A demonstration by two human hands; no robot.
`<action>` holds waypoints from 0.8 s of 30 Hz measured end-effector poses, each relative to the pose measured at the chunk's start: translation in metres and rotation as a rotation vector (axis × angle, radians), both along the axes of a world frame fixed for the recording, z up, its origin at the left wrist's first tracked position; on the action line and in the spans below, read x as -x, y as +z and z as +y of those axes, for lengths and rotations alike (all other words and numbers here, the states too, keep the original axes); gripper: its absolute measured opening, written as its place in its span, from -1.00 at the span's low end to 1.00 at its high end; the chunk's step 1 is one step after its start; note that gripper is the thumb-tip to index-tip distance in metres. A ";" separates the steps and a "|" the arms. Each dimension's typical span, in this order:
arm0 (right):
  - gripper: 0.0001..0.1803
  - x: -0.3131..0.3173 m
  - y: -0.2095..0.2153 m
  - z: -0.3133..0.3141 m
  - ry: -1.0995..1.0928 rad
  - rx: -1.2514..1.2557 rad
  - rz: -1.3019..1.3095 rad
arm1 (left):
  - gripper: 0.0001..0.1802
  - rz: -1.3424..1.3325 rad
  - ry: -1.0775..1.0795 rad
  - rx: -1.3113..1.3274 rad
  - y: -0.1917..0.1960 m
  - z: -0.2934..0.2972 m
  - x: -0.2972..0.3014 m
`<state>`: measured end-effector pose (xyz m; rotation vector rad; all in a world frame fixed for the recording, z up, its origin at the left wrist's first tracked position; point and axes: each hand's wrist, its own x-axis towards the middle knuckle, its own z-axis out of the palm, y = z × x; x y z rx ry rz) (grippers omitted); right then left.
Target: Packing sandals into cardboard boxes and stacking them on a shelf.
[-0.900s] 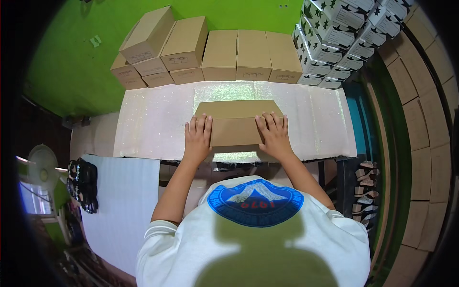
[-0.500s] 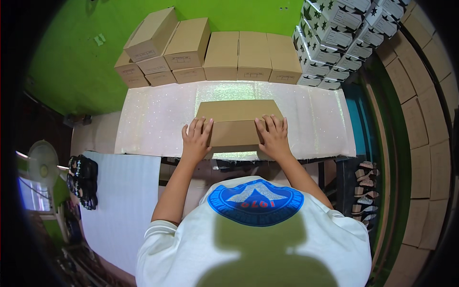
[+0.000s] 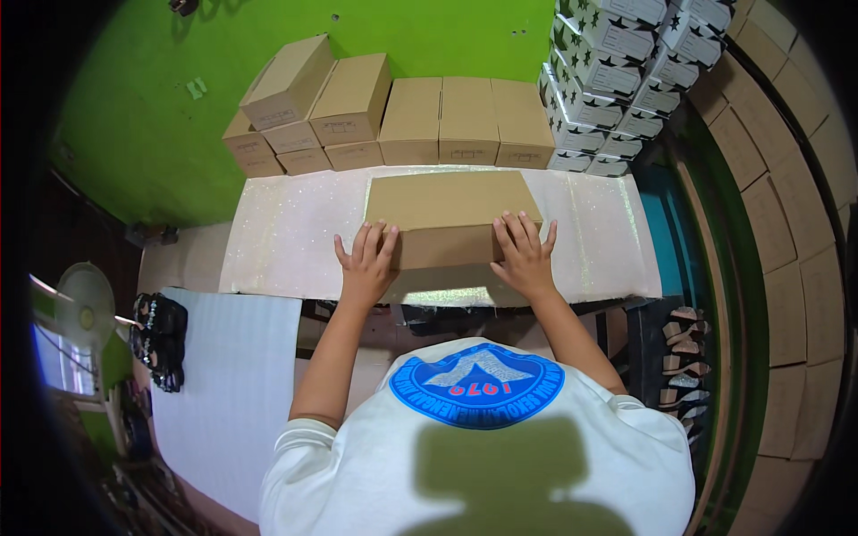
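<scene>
A plain brown cardboard box (image 3: 451, 201), its lid closed, is in front of me over the pale glittery table covering (image 3: 590, 241). My left hand (image 3: 365, 261) grips its near left corner, with fingertips at the top edge. At the near right corner, my right hand (image 3: 527, 257) has its fingers bent over the edge and its little finger held apart. The thumbs are against the near side. A shadow falls on the covering below the box's near face; whether its underside touches the table I cannot tell.
Brown boxes (image 3: 407, 121) line the table's back, stacked at the left. White star-patterned boxes (image 3: 599, 89) stand piled at back right. A white-topped table (image 3: 232, 384) with dark footwear (image 3: 159, 339) is at left, near a fan (image 3: 85, 308). Shoes (image 3: 684, 366) sit at lower right.
The box has moved away from me, toward the row of boxes, with both hands on it. My right hand has shifted slightly right. The whole view has tilted a little.
</scene>
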<state>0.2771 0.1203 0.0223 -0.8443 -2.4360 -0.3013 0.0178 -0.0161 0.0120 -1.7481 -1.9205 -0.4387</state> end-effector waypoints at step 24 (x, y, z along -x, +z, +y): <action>-0.03 -0.067 0.068 0.004 0.003 -0.116 -0.076 | 0.15 0.042 -0.115 -0.178 0.053 0.009 -0.052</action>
